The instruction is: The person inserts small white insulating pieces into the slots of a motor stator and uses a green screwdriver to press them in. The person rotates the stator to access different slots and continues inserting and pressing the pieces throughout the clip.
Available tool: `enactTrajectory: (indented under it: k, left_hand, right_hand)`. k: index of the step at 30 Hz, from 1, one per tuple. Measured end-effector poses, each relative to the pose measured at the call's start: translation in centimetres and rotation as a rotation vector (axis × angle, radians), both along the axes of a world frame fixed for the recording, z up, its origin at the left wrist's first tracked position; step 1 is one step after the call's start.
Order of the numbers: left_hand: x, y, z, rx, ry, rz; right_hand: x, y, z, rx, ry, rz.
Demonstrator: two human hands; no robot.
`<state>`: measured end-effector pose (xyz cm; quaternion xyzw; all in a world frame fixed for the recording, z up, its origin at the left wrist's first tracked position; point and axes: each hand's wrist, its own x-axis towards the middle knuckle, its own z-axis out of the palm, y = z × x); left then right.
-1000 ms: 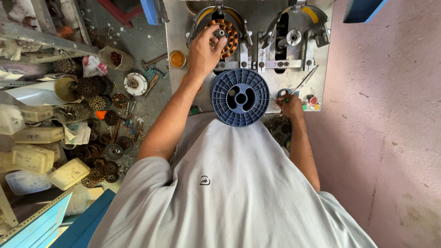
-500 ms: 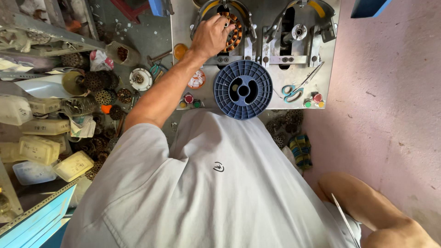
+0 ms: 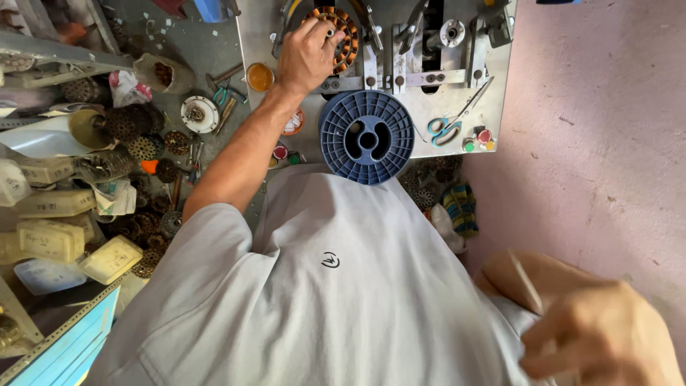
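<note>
The fingers (image 3: pixel 323 37) of the left hand (image 3: pixel 307 56) are curled over the left rim of a ring-shaped stator core with copper-coloured slots (image 3: pixel 344 30), which is seated at the top of a grey metal winding fixture (image 3: pixel 400 100). Whether the core is gripped or only touched cannot be told. The right hand (image 3: pixel 600 336) is seen blurred at the lower right, close to the camera, with fingers loosely bent and nothing visibly held. A blue plastic spool (image 3: pixel 366 137) is mounted just below the core, and blue-handled scissors (image 3: pixel 449 123) lie beside it. The core is judged to be in place, its winding not evidently finished. Further cores (image 3: pixel 136 139) are heaped on the cluttered floor to the left.
</note>
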<state>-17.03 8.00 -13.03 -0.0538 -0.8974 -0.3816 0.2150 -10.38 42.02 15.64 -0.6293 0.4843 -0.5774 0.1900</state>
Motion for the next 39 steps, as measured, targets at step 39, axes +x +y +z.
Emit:
enactTrajectory:
  k: [39]
  left_hand:
    - [3.0, 4.4, -2.2, 1.493, -0.886, -0.171]
  right_hand:
    - [-9.3, -14.8, -26.4, 1.021, -0.373, -0.615]
